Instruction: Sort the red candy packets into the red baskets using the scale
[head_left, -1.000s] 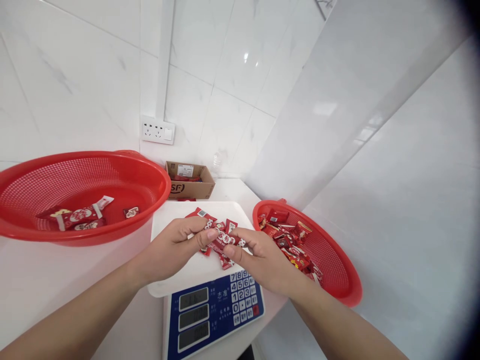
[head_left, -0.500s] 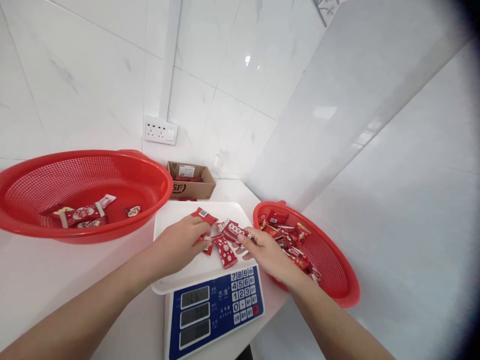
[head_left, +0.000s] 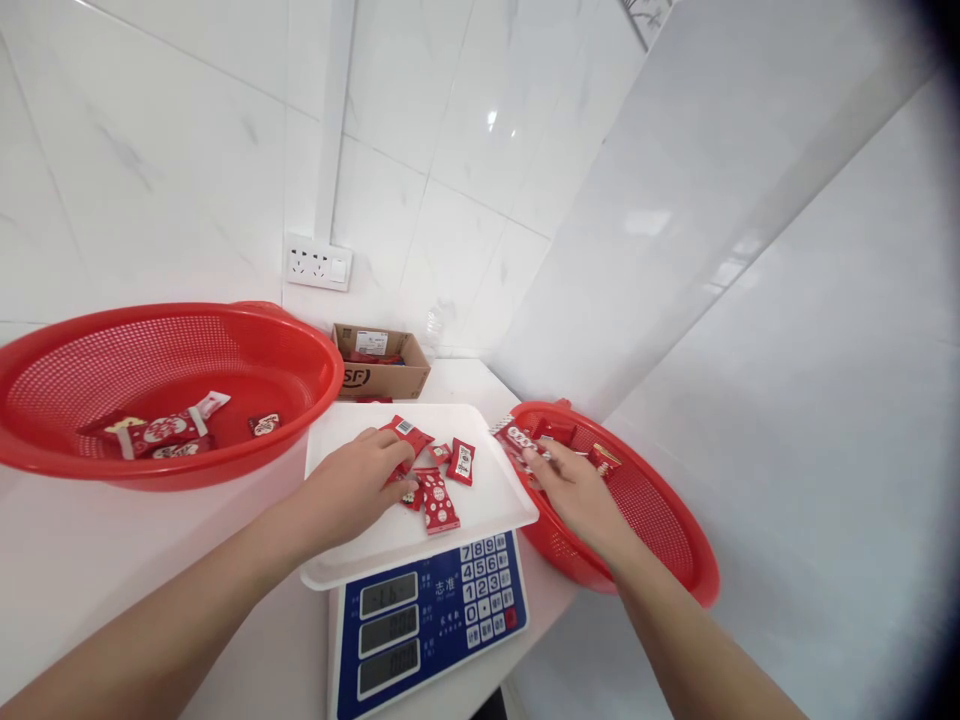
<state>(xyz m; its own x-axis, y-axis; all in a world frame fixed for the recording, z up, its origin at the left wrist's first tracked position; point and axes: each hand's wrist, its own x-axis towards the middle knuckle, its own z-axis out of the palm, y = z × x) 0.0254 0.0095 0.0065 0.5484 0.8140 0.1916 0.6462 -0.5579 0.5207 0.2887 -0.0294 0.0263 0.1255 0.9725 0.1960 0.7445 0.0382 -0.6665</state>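
Several small red wrapped snack packets, one a dotted packet (head_left: 439,502), lie on the white tray (head_left: 495,505) of a digital scale (head_left: 427,625). My left hand (head_left: 356,490) rests over the tray's left side, its fingers bent around a small red packet (head_left: 412,497) that they partly cover. Over the near-left rim of the right red basket (head_left: 667,530), my right hand (head_left: 574,490) pinches a red packet with a dotted end (head_left: 514,437). More red packets (head_left: 606,460) lie in that basket, partly hidden by the hand.
At the left stands a larger red basket (head_left: 225,345) holding several packets. Behind the scale, a cardboard box (head_left: 386,380) with packets inside stands against the tiled wall. A wall socket (head_left: 319,263) is above it. A grey-white panel rises at the right.
My right hand has moved right with its packet, from above the tray to the right basket. A small red packet on the tray is now uncovered. My left hand has barely shifted.
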